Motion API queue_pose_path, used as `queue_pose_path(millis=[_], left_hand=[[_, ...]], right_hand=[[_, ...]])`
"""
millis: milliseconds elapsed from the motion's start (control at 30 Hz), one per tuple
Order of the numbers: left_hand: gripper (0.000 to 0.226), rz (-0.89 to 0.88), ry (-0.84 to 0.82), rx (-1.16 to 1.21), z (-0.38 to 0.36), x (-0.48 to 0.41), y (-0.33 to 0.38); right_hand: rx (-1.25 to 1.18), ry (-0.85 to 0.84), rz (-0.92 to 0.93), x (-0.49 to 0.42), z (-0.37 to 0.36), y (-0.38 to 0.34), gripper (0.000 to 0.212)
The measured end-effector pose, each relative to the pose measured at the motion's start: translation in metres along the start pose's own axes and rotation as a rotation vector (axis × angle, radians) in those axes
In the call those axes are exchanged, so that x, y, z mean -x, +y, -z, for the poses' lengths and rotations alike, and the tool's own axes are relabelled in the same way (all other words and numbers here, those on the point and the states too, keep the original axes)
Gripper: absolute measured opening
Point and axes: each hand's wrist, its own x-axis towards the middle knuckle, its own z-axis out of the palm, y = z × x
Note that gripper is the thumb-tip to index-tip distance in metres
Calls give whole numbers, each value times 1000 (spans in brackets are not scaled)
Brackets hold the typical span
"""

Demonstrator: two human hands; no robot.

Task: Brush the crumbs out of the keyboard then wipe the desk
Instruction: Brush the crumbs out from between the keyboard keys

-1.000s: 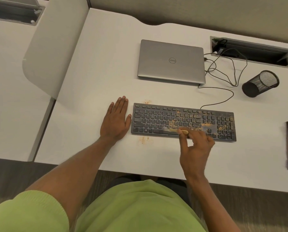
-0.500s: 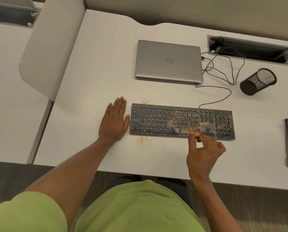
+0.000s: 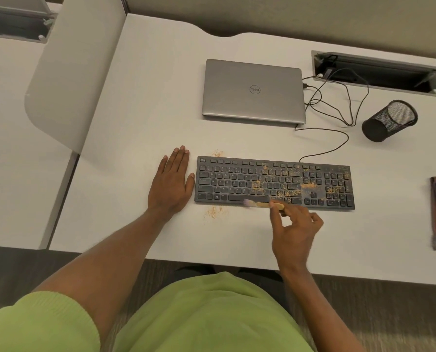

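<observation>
Nearest the desk's front edge, the right hand pinches a small brush by its handle, bristles on the bottom row of the keyboard. The left hand lies flat, fingers straight, just beside the keyboard's left end — well placed for bracing. Most crumbs sit right of centre and over the number pad, so short, light strokes toward the front edge should sweep them out near the small pile on the desk. Beyond lies a closed laptop.

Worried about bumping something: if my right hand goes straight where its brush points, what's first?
Likely the left hand, flat on the desk just past the keyboard's left end; the brush's height is unclear.
</observation>
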Motion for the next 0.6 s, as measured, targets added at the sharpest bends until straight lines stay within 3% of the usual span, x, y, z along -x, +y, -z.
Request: queue_pose_path(millis=[200, 433, 600], left_hand=[[69, 5, -5, 1, 0, 0, 1], [69, 8, -16, -7, 1, 0, 2], [69, 11, -17, 3, 1, 1, 2]], right_hand=[[76, 144, -55, -5, 29, 19, 10], [-106, -19, 17, -2, 6, -11, 15], [12, 65, -64, -10, 15, 7, 5]])
